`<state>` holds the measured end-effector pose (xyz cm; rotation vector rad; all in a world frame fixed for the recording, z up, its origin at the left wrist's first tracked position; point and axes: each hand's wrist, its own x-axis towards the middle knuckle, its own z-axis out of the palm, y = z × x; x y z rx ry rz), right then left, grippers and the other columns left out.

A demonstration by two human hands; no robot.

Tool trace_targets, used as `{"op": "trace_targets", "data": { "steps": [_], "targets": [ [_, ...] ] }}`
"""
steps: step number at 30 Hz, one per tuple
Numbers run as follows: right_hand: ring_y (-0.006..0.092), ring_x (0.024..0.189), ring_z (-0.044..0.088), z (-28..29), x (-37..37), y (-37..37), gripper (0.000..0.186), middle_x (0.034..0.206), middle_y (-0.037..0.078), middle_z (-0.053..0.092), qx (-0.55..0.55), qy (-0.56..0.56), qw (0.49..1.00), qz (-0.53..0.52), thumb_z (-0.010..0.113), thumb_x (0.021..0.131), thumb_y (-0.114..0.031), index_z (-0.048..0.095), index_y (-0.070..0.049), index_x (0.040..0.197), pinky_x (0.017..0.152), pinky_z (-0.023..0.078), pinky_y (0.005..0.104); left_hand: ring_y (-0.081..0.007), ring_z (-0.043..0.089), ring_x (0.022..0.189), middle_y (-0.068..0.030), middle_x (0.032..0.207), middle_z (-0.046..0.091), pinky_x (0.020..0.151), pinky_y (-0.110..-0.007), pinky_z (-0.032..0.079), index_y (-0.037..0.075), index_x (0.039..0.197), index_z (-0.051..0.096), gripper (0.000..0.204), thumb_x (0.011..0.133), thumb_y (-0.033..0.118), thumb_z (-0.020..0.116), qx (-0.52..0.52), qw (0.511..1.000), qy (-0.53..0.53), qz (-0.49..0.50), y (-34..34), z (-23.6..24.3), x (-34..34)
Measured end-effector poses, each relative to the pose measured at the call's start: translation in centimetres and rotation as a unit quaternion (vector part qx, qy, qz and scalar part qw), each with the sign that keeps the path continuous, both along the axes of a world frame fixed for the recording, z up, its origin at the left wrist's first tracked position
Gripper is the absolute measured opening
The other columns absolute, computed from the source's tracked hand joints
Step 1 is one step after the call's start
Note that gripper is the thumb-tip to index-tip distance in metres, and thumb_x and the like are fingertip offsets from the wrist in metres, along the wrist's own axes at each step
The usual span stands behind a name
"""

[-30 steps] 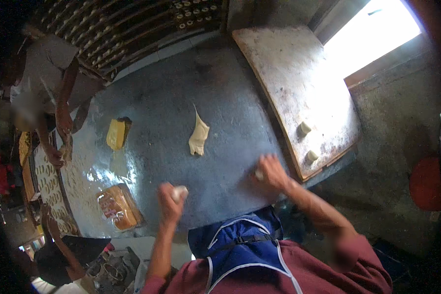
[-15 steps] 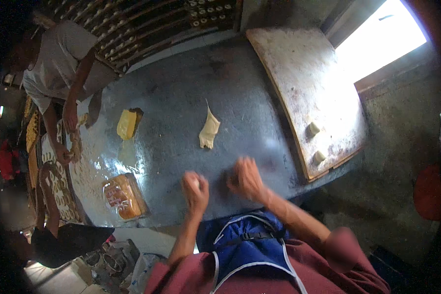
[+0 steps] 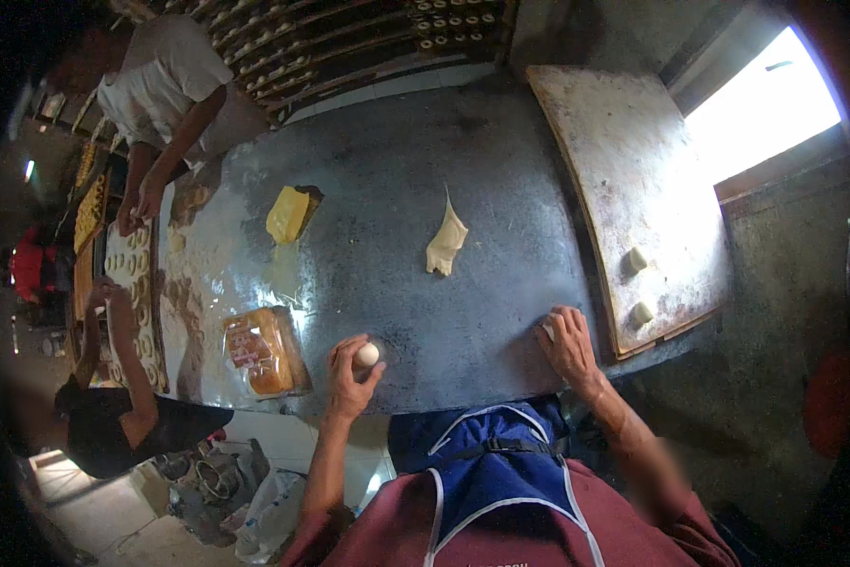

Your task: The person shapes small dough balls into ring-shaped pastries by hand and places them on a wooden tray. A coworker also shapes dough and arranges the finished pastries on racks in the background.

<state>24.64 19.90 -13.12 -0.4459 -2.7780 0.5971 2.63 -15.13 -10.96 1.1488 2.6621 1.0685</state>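
A round, smooth dough ball (image 3: 366,355) sits in the curve of my left hand (image 3: 349,376), between thumb and fingers, at the near side of the metal table (image 3: 377,189). Over to the right, close to the board, my right hand (image 3: 570,352) rests on the tabletop with its fingers curled down. A small pale bit of dough (image 3: 548,329) peeks out at its fingertips; the rest is covered by the hand. Farther in, a stretched scrap of dough (image 3: 446,244) lies on the table, with one thin pointed end.
Two dough pieces stand on the floured wooden board (image 3: 604,170) at right. On the left are a yellow block (image 3: 290,215) on a wrapper and a bagged loaf (image 3: 262,350). Two people work along the left side, by a tray of shaped dough (image 3: 132,265). Racks stand behind.
My hands have moved apart, left hand leftward and right hand toward the board. The dough ball in my left hand now shows plainly. The whole view has shifted somewhat.
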Motion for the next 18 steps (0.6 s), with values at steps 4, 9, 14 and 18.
{"op": "trace_targets", "data": {
  "steps": [4,9,14,18],
  "targets": [
    [0.0385,0.096,0.062,2.7,-1.7,-3.4,0.024,0.102,0.017,0.063,-0.165,-0.090,0.981,-0.050,0.074,0.088,-0.011,0.068,-0.003,0.110,0.084,0.051,0.0444,-0.0344,0.064,0.110,-0.0142,0.122,0.064,0.094,-0.043,0.053,0.007,0.127,0.058,0.052,0.080,0.004,0.078,0.010,0.979,-0.200,-0.020,0.7,1.3,-1.0],
    [0.0383,0.111,0.059,0.8,-14.9,-4.3,0.042,0.113,0.021,0.062,-0.117,0.107,0.986,-0.045,0.072,0.082,-0.006,0.063,-0.001,0.123,0.094,0.049,0.0470,-0.0373,0.063,0.115,-0.0165,0.125,0.063,0.094,-0.047,0.055,0.018,0.145,0.054,0.065,0.084,-0.001,0.069,-0.046,0.963,-0.246,-0.103,14.1,5.1,-4.3],
    [0.0350,0.105,0.064,0.8,-18.7,-5.3,0.041,0.111,0.018,0.067,-0.065,-0.159,0.981,0.086,0.072,0.082,-0.008,0.063,-0.003,0.122,0.086,0.051,0.0460,-0.0402,0.062,0.118,-0.0207,0.127,0.063,0.098,-0.047,0.052,0.024,0.154,0.042,0.084,0.080,-0.003,0.068,-0.228,0.942,-0.174,-0.176,18.0,1.0,-8.8],
    [0.0310,0.089,0.072,6.5,-10.9,-3.1,0.034,0.102,0.015,0.075,-0.380,-0.263,0.824,0.327,0.072,0.088,-0.017,0.067,-0.007,0.120,0.079,0.055,0.0411,-0.0395,0.065,0.111,-0.0209,0.121,0.065,0.094,-0.048,0.054,0.026,0.156,0.040,0.085,0.081,-0.002,0.069,-0.262,0.942,-0.147,-0.150,17.9,3.0,-8.1]
  ]
}}
